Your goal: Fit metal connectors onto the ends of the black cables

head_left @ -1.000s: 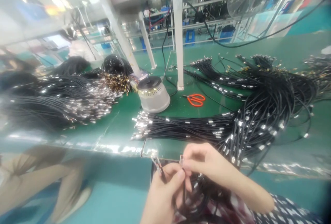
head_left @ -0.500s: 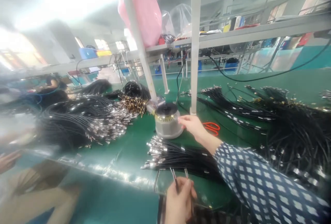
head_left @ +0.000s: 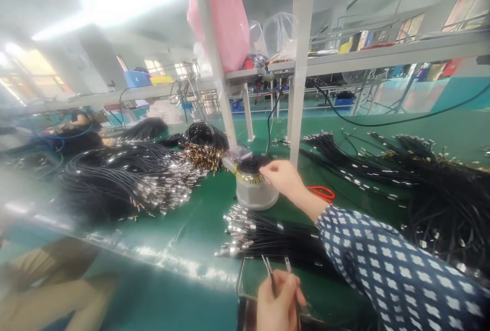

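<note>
My left hand (head_left: 278, 298), low in the middle, is closed round a black cable (head_left: 288, 265) whose silvery end points up. Beside that end, a dark piece with two thin prongs (head_left: 268, 264) sticks out of the same grip; tweezers or a split cable end, I cannot tell which. My right hand (head_left: 281, 175) reaches to the black-topped, round white device (head_left: 256, 196). Its thumb and fingertips are pinched at the device's upper rim, and anything between them is too small to make out. A bundle of black cables (head_left: 268, 236) with silvery ends lies just in front of the device.
Left on the green table are heaps of black cables (head_left: 115, 175); more cables (head_left: 440, 188) lie at right. Behind my right hand is a red-handled tool (head_left: 323, 193). White posts (head_left: 302, 66) rise behind the device. A person's arm (head_left: 49, 264) shows at lower left.
My right hand has moved up and slightly inward over the device's rim, its fingers now more tightly bent. The left hand keeps its grip. The whole view has shifted slightly.
</note>
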`<control>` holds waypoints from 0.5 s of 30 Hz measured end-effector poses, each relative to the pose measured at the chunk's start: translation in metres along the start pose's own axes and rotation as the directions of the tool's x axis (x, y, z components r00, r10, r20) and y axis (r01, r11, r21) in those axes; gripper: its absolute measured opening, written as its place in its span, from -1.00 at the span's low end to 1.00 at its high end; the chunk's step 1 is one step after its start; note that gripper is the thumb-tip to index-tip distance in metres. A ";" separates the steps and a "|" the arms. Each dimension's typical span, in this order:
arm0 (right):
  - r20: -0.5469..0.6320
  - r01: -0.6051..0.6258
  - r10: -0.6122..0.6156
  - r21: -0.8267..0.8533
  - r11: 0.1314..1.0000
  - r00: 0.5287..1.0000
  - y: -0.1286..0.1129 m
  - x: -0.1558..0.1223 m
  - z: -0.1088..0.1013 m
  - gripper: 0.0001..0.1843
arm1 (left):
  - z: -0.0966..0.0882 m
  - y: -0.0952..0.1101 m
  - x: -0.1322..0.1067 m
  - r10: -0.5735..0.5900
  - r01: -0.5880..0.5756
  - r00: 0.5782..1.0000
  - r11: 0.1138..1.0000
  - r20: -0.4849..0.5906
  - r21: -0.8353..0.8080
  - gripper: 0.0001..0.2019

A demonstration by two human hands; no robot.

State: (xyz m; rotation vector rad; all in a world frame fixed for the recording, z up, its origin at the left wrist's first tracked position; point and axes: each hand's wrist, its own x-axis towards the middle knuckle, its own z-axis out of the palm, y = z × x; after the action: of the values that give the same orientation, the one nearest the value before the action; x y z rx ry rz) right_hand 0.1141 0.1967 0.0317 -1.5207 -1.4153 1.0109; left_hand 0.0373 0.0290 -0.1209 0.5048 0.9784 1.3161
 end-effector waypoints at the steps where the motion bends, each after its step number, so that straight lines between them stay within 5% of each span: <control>1: -0.011 0.022 -0.022 -0.005 1.000 1.000 -0.001 -0.001 -0.002 -0.74 | 0.000 0.000 0.000 0.000 0.000 1.000 1.000 -0.001 -0.005 -0.54; 11: -0.086 0.002 0.005 0.082 0.997 0.996 0.018 0.003 0.019 -0.73 | 0.000 -0.006 0.006 -0.010 0.010 0.999 1.000 0.036 -0.009 -0.51; 15: -0.119 -0.004 0.025 0.177 0.984 0.993 0.009 0.000 0.024 -0.79 | 0.005 -0.003 0.003 0.003 -0.004 1.000 0.999 0.014 0.034 -0.49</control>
State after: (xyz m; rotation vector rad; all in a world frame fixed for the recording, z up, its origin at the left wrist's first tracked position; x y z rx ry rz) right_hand 0.0949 0.1968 0.0152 -1.4390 -1.1992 1.0074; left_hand 0.0430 0.0318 -0.1218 0.5410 0.9904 1.2994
